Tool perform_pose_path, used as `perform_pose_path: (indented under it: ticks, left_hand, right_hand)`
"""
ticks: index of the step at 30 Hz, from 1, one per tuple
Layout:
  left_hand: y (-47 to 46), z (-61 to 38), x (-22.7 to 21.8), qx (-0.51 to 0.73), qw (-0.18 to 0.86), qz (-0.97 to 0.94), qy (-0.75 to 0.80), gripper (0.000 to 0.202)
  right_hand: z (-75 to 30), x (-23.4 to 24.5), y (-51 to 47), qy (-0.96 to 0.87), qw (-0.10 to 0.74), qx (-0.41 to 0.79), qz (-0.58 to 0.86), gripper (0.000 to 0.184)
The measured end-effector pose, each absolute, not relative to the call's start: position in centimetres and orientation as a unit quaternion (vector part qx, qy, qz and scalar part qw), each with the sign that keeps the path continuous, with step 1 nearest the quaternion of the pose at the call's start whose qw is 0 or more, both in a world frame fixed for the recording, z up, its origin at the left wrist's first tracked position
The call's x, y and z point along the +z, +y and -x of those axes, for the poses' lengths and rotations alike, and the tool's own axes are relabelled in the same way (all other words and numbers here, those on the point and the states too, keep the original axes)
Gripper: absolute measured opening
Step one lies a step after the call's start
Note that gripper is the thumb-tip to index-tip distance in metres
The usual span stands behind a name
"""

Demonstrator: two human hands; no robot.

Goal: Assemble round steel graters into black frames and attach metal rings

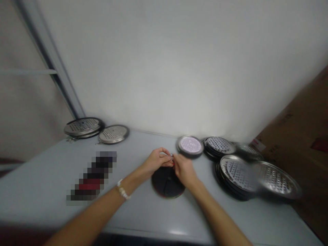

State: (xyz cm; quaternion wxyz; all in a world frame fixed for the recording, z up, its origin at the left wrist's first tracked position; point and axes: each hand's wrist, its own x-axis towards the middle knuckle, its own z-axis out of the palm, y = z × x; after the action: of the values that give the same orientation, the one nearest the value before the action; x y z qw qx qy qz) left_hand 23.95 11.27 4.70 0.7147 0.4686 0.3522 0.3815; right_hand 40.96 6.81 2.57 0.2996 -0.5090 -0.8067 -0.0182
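I work at a pale grey table [143, 212] against a plain whitish wall [164, 61], with a post [52, 63] on the left and a brown carton [304, 136] on the right. The dark disc [166, 186] lies before me, midway across. At its far edge my left hand [157, 160] pinches a small shiny bit [171, 158]; my right hand [183, 171] meets it there, its fingertips hidden, so I cannot tell what they grip. Perforated discs [114, 134] sit far left; the right stacks [237, 174] are smeared by blur. Pixel blocks mask a patch [91, 177] at left, and my forearms run out of view.
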Motion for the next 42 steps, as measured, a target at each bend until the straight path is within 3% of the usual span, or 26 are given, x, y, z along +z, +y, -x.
perform_pose_path:
  ticks: [15,29,36,42]
  left_hand:
    - [10.8,-24.9,3.7,0.426,0.737,-0.405,0.334,0.05]
    - [11.1,-24.0,4.0,0.397,0.73,-0.428,0.355,0.042]
    - [11.5,-23.3,4.8,0.362,0.74,-0.45,0.345,0.026]
    - [11.7,-22.9,5.0,0.347,0.729,-0.486,0.334,0.033]
  right_hand:
    - [-40.5,2.1,6.6,-0.806,0.236,-0.064,0.539,0.023]
    - [-39.7,2.6,6.0,-0.817,0.152,-0.07,0.552,0.027]
    - [-39.9,2.4,6.2,-0.805,0.177,-0.062,0.562,0.027]
    - [-40.3,2.4,6.5,-0.794,0.23,-0.049,0.561,0.028]
